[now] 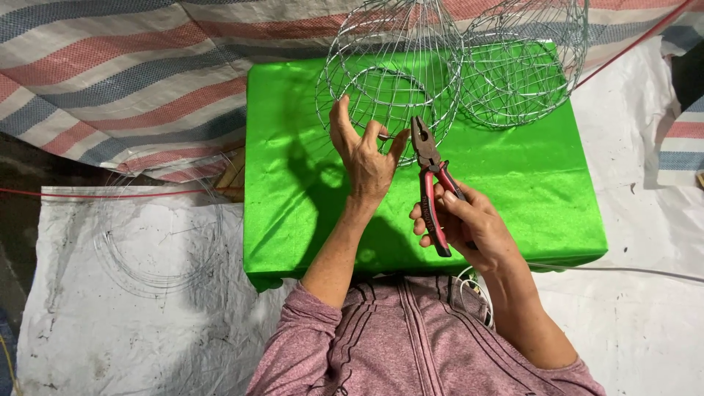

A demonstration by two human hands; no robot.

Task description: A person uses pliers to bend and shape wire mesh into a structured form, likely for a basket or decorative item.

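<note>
Wire-tying step, mid-frame: left hand [364, 158] pinched a wire end on the basket frame [392, 70]; right hand [469, 224] gripped pliers [431, 183], jaws slightly parted. Next move likely needs them closed on that end.

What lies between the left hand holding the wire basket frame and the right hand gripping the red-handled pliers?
In the head view, only bare shiny green cloth shows between the left hand and right hand; the red-handled pliers point up toward the round wire basket frame.
</note>
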